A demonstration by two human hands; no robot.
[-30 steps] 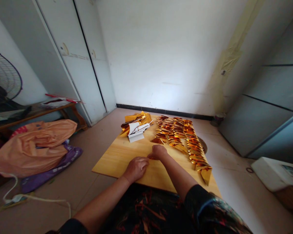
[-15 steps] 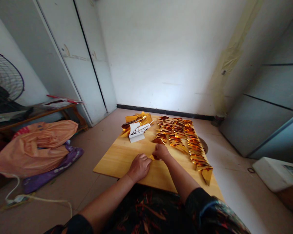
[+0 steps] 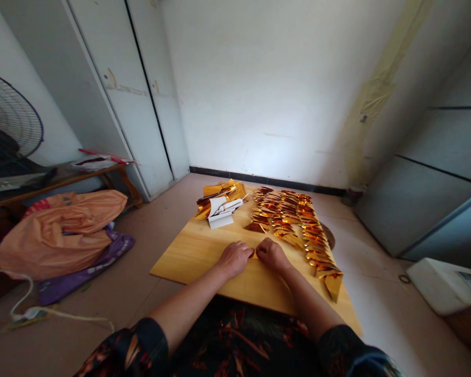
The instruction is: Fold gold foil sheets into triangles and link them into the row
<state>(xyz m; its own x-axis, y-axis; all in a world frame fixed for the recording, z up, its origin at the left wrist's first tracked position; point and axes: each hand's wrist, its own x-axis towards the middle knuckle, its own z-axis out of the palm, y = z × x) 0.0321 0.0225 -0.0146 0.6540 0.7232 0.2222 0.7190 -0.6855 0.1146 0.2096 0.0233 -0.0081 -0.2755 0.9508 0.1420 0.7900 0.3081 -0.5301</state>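
My left hand and my right hand rest side by side on the wooden board, fingers curled down onto a small piece of gold foil paper that peeks out between them. Most of that piece is hidden under the hands. Beyond them lie rows of folded gold foil pieces, running from the board's far edge down its right side. At the far left of the board sits a loose stack of gold foil sheets with white backing showing.
An orange plastic bag on purple cloth lies on the floor to the left, beside a low wooden bench and a fan. A white cord trails at bottom left. A white box sits at right. White cabinet doors stand behind.
My right hand has drawn back toward me and my left hand has moved up beside it, so both now meet over the foil piece. The view has shifted slightly.
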